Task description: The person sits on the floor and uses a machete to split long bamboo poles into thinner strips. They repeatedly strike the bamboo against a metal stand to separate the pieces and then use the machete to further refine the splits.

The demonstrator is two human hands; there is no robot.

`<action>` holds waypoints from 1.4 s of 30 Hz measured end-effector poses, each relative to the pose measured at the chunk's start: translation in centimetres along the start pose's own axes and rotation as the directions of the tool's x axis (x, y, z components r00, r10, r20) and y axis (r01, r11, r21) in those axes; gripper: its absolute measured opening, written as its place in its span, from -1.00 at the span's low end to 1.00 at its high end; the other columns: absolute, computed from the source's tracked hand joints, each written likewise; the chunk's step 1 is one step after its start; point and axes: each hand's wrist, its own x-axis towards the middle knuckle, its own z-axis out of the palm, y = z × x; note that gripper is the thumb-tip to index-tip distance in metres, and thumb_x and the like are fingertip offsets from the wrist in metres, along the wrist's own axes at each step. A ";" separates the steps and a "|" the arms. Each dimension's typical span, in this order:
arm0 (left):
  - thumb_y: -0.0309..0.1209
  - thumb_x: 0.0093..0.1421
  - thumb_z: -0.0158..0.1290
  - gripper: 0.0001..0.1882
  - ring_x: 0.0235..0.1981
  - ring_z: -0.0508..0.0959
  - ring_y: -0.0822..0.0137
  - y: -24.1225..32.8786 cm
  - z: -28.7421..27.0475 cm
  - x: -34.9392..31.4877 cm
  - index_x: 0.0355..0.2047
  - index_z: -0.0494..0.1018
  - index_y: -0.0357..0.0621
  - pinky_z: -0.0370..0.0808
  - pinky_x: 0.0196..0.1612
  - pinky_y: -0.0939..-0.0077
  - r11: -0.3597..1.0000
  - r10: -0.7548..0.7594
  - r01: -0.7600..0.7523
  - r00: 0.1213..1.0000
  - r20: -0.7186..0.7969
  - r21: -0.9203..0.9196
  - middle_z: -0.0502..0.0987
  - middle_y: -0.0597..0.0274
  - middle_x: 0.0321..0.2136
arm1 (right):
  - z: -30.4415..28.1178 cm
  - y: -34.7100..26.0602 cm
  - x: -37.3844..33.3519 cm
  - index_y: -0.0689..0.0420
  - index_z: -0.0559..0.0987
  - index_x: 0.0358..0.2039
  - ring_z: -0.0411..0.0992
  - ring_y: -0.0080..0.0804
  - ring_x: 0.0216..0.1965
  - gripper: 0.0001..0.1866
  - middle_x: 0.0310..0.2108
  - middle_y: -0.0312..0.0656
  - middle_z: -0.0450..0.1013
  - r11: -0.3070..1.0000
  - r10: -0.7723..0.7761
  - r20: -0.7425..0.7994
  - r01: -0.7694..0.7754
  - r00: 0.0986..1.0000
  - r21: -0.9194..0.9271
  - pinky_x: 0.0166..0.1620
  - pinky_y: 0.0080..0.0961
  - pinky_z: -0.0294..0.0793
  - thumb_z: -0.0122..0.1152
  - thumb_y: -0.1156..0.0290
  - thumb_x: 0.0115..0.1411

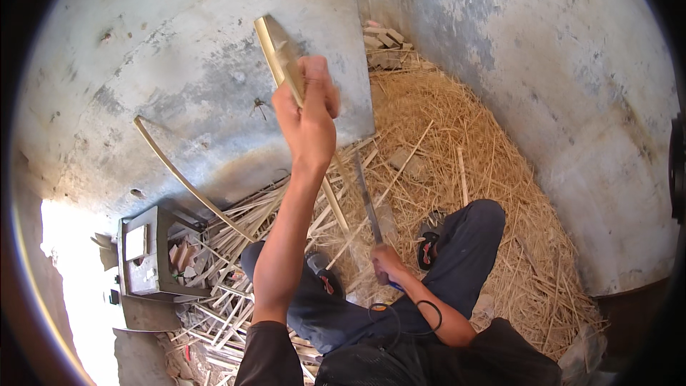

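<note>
My left hand (pixel 311 96) is raised in front of the left wall, its fingers closed around a pale yellow bamboo strip (pixel 267 46). The strip's top end sticks up past my fist, and a thinner sliver beside it is blurred. My forearm hides part of what lies below. Lower down, between my knees, my right hand (pixel 388 263) grips the handle of a long, narrow-bladed knife (pixel 367 200). Its grey blade points up and away, over the litter of strips. The knife's handle is mostly covered by my fingers.
Loose split bamboo strips (pixel 232 314) lie on the left, and a heap of shavings (pixel 429 114) spreads ahead and right. A curved strip (pixel 182 177) leans on the left wall (pixel 200 50). A box (pixel 151 279) with broken pieces stands left. Bricks (pixel 386 46) are stacked in the corner.
</note>
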 end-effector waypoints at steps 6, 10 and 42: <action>-0.25 0.39 0.00 -0.57 -0.70 -0.07 0.59 0.3 -3.2 0.6 -0.58 0.08 0.04 -0.11 -0.62 0.54 1.000 -0.021 0.020 0.999 -0.024 -0.017 -0.02 0.50 -0.71 | -1.8 1.2 0.4 0.09 0.32 -0.58 0.17 -0.54 -0.78 -0.79 -0.74 -0.35 0.21 0.984 0.177 0.193 -0.179 0.965 -0.007 -0.67 -0.44 0.15 0.14 0.56 0.11; -0.26 0.39 0.00 -0.57 -0.70 -0.06 0.59 0.1 -2.5 0.6 -0.58 0.08 0.03 -0.11 -0.62 0.54 0.999 -0.037 0.036 0.999 -0.019 -0.013 -0.01 0.49 -0.71 | -1.9 0.8 0.0 0.10 0.33 -0.56 0.17 -0.53 -0.78 -0.81 -0.74 -0.35 0.20 0.978 0.172 0.230 -0.193 0.958 0.073 -0.67 -0.44 0.14 0.14 0.55 0.11; -0.30 0.43 -0.03 -0.58 -0.72 -0.05 0.59 -1.6 -0.7 2.2 -0.58 0.11 0.01 -0.06 -0.64 0.53 1.000 -0.026 0.026 1.000 0.005 -0.012 0.00 0.51 -0.71 | -1.5 -5.0 -0.7 0.10 0.37 -0.48 0.15 -0.58 -0.75 -0.87 -0.69 -0.37 0.23 0.990 0.126 0.125 -0.132 0.984 0.040 -0.66 -0.48 0.18 0.10 0.60 0.12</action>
